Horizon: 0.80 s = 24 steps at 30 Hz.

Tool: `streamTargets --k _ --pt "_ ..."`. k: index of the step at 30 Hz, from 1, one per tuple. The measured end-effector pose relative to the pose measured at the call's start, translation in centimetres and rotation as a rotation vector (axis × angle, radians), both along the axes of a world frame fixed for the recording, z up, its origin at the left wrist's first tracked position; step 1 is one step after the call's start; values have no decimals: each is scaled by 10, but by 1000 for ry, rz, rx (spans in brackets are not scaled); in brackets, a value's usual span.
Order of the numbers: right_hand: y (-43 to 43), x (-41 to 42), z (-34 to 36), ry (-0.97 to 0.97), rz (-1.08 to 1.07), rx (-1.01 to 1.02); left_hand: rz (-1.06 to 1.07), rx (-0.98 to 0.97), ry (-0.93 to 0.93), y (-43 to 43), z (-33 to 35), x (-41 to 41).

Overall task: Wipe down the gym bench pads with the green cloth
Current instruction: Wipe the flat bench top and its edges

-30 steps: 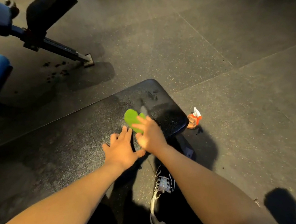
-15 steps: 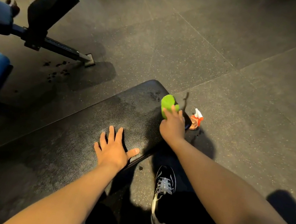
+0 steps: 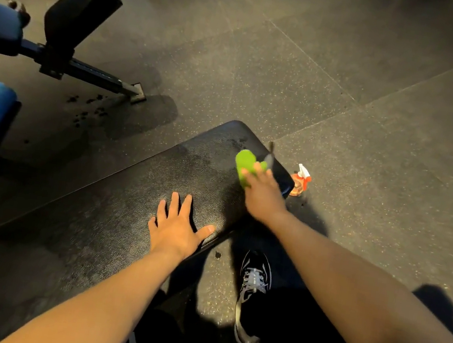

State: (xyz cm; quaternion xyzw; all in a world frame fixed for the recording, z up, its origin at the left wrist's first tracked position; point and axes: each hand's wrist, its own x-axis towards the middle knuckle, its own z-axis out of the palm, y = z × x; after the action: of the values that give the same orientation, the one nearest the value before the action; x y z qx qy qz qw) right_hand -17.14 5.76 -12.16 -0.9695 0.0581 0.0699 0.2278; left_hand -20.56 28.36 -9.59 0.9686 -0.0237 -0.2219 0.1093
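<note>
Nearest in, a black shoe (image 3: 254,281) stood on the rubber floor (image 3: 372,134) beside the long black pad (image 3: 110,230). The left grip (image 3: 178,231) lay flat on that pad, fingers spread and holding nothing, braced near the right-hand edge. Just beyond it, the right grip (image 3: 264,196) pressed down on the green cloth (image 3: 245,164), fingers stretched over it rather than clenched, though blur hid the thumb. The cloth poked out ahead of those fingers, bunched, with its longer side pointing away toward the pad's rounded far end. And that was the relation that mattered: the pad's long axis ran from near left to far right, the cloth sat almost at its far tip, so the unwiped length probably lay back toward the left grip. The right grip was clearly the one nearer the cloth. Past the pad's tip, a spray bottle (image 3: 299,182) stood on the floor. Farther left, another pad (image 3: 79,5) waited.
</note>
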Motion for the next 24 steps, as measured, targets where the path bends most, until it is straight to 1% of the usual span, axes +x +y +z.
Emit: streamTargets --k 2,4,5,6,8,11,12,14,15,18,21,23,24 --pt "-7 15 2 85 -153 -3 -7 -1 -12 5 1 6" --pt "9 23 7 65 -261 -10 16 6 -32 9 2 14" --pt "23 23 7 40 -266 -19 30 8 -29 10 2 17" --pt "40 24 7 8 -218 -21 49 -2 -16 10 1 21" --pt "75 19 4 -61 -30 2 94 -51 16 11 -2 26" --pt "99 16 2 -99 252 102 116 -60 25 11 -6 29" --pt "95 20 1 -89 323 98 112 -52 28 10 -6 30" --pt "74 34 -3 -96 392 -22 114 -46 48 9 -4 32" --pt "60 43 -6 -105 348 -64 119 -47 59 8 -3 33" --pt "15 56 -8 -64 43 -73 125 -47 96 5 0 35" --pt "3 47 -1 9 -178 -61 136 -55 124 3 4 37" --pt "22 43 2 32 -210 -52 141 -49 133 1 7 37" --pt "36 41 1 35 -165 -44 141 -45 131 1 7 36"
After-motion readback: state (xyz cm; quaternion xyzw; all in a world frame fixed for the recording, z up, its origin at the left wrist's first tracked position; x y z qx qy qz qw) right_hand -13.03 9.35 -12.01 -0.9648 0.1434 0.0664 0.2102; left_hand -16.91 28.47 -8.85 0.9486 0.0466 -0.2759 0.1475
